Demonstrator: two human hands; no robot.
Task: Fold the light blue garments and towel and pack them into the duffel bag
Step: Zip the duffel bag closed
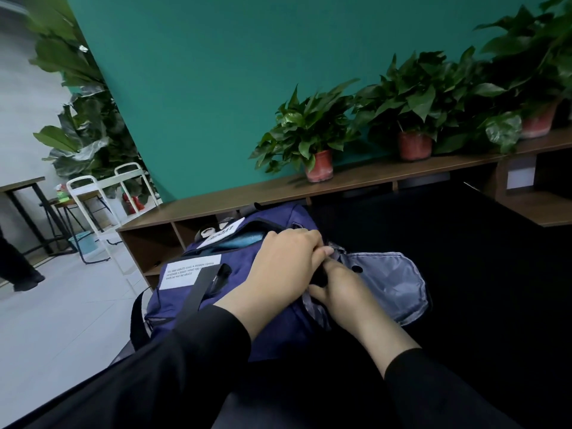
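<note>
Three potted plants (414,119), teal wall (201,88)

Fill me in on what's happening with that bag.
A person in black sleeves is working at a navy duffel bag lying on a dark surface. Both hands are at the bag's right end: the left hand rests on top, and the right hand grips something dark beside the open grey-lined flap; what exactly it holds is hidden. Something light blue shows through the top opening, so at least part of the packing looks done.
</note>
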